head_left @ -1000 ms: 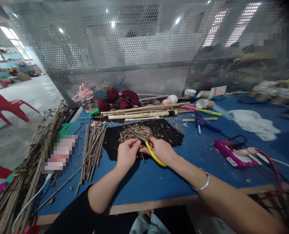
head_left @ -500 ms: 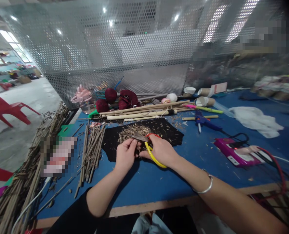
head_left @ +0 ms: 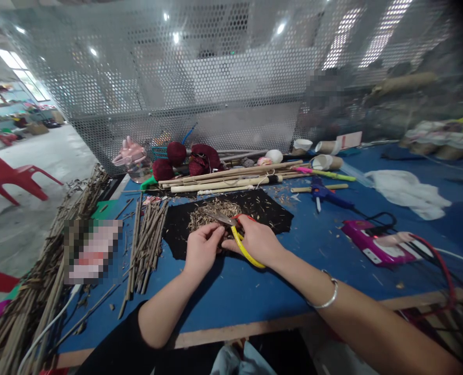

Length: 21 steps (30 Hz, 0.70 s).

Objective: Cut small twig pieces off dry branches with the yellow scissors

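Observation:
My right hand (head_left: 259,240) is wrapped round the yellow and red handles of a pair of scissors (head_left: 247,254), whose blades point left. Just left of it, my left hand (head_left: 202,247) has its fingers pinched together close to the blades; whatever they hold is too small to make out. Below the blades lies a pile of short brown cut pieces (head_left: 200,214) on a black cloth (head_left: 172,229). A loose bunch of thin brown sticks (head_left: 147,247) rests left of the cloth on the blue table (head_left: 231,307).
Dark red yarn balls (head_left: 176,153) and long pale sticks (head_left: 223,183) lie behind the cloth. To the right are a blue glue gun (head_left: 327,195), a purple power strip (head_left: 366,245) and white plastic (head_left: 409,192). Long dry stalks (head_left: 32,297) stand at left.
The fingertips of both hands have shifted slightly beside the scissors. Otherwise the table's contents look the same, with a very small shift of the whole view.

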### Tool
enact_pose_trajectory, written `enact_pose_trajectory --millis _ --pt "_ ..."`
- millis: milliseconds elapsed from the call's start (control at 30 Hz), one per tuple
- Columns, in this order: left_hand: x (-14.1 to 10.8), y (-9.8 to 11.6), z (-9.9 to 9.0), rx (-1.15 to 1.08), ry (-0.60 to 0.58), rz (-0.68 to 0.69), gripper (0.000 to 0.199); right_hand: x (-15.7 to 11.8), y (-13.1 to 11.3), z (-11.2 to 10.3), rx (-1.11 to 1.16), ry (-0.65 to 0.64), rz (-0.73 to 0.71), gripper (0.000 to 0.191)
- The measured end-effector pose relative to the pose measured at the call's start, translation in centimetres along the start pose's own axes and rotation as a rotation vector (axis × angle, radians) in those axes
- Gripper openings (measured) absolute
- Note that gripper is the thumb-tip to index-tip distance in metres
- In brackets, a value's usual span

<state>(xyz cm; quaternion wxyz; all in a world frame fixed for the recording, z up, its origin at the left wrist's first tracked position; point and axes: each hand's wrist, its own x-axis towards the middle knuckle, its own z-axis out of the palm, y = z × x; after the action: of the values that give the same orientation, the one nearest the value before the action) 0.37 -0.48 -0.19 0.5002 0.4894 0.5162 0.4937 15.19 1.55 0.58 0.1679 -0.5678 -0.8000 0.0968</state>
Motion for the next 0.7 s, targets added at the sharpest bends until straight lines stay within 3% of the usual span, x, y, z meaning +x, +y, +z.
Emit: enact_pose_trajectory --millis 233,700 --pt "-0.09 -0.01 0.13 -0.003 -0.017 0.039 0.027 0.06 -0.03 0.05 -0.044 0.083 -0.081 0.055" --pt "0.00 0.08 -0.02 0.006 0.001 0.011 0.028 0.17 0.25 0.60 -0.035 -0.057 0.051 0.054"
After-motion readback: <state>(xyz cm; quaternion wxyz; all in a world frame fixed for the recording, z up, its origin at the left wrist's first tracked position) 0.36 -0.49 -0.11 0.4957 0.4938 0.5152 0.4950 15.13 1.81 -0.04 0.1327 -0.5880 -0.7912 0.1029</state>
